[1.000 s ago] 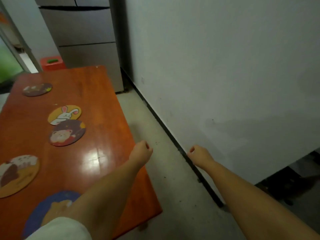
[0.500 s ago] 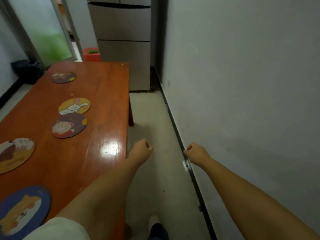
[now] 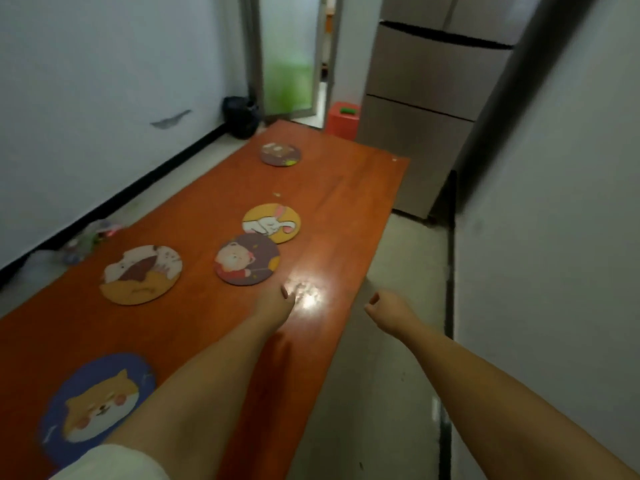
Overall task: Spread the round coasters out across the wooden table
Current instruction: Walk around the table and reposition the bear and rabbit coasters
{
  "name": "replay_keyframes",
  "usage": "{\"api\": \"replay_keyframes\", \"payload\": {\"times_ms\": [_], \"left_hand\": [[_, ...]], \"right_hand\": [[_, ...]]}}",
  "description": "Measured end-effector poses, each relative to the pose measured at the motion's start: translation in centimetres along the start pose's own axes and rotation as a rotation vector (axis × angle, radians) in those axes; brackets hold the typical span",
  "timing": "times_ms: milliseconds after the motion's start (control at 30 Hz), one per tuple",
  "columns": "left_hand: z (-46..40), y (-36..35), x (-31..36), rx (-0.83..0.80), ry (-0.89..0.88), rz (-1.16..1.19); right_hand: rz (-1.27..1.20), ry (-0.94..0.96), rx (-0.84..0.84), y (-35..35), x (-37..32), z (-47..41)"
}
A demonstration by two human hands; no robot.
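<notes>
Both arms have swung left since a moment ago, so the left hand (image 3: 277, 301) now hangs over the wooden table (image 3: 346, 209) instead of the floor, fingers curled loosely, holding nothing. Just beyond its knuckles lies the bear coaster (image 3: 246, 259), overlapping the rabbit coaster (image 3: 272, 222). The right hand (image 3: 388, 311) is curled too, empty, past the table's right edge. A cake coaster (image 3: 141, 274), dog coaster (image 3: 93, 407) and far dark coaster (image 3: 280, 154) lie apart, with bare wood along the right side.
</notes>
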State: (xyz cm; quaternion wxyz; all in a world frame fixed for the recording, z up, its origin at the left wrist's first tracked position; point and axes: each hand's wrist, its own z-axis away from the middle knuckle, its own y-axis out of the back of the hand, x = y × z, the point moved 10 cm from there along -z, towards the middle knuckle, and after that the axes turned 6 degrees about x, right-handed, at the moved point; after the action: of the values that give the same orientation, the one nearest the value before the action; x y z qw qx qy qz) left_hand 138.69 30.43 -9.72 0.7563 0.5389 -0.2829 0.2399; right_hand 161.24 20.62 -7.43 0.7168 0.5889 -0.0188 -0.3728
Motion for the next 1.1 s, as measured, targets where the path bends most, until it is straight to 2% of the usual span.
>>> {"api": "replay_keyframes", "payload": {"times_ms": [300, 600, 733, 967, 1100], "left_hand": [[-4.0, 8.2, -10.2, 0.306, 0.425, 0.012], [-7.1, 7.3, -11.2, 0.429, 0.764, 0.137], [-7.2, 6.9, -11.7, 0.525, 0.947, 0.198], [-6.1, 6.0, -12.4, 0.66, 1.053, 0.409], [-4.5, 5.7, -11.9, 0.713, 1.048, 0.519]], "right_hand": [[0.03, 0.312, -0.235, -7.1, -14.0, -10.2], [0.043, 0.497, -0.37, -10.3, -21.2, -20.0], [0.08, 0.539, -0.355, -12.0, -23.6, -22.2], [0.129, 0.537, -0.449, -14.2, -24.5, -23.0], [0.107, 0.595, -0.463, -13.8, -25.3, -21.8]]}}
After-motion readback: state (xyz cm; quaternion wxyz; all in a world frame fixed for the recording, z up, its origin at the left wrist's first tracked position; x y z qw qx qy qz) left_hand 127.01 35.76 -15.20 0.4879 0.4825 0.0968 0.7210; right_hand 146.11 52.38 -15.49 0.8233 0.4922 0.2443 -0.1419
